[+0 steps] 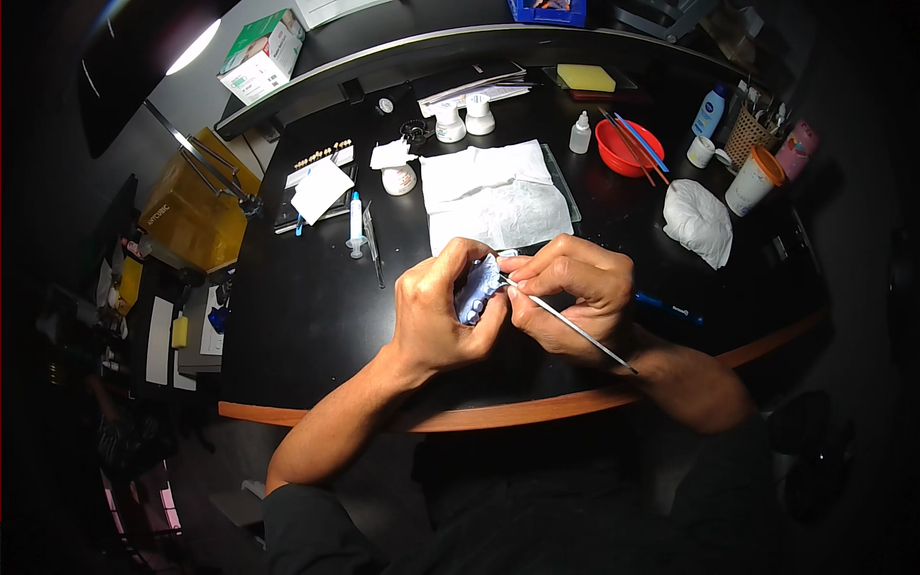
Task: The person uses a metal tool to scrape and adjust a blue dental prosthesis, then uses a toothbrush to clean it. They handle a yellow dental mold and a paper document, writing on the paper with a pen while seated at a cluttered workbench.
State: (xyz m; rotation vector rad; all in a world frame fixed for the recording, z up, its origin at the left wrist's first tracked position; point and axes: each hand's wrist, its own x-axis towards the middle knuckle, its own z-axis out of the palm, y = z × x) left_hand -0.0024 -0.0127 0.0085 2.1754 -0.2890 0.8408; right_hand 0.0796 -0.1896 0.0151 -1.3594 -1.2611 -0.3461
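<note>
My left hand (422, 311) is closed around a light-blue dental cast (476, 290), with a row of teeth facing my right hand. In a pinch, my right hand (580, 287) holds a thin white-handled tool (581, 333) like a fine brush or probe. The handle slants down toward my right wrist. Its working tip is at the cast's edge, too small to make out. Both hands are above the black table, just nearer than a white paper sheet (496, 196) on a glass plate (565, 187).
Left lie a syringe (356, 225), tweezers (373, 244) and a white pad (322, 190). White jars (448, 123) stand behind. At right are a red bowl (621, 158) with thin sticks across it, a white wrapped bundle (698, 222) and a blue pen-like tool (668, 308). A wooden edge (517, 412) borders the table.
</note>
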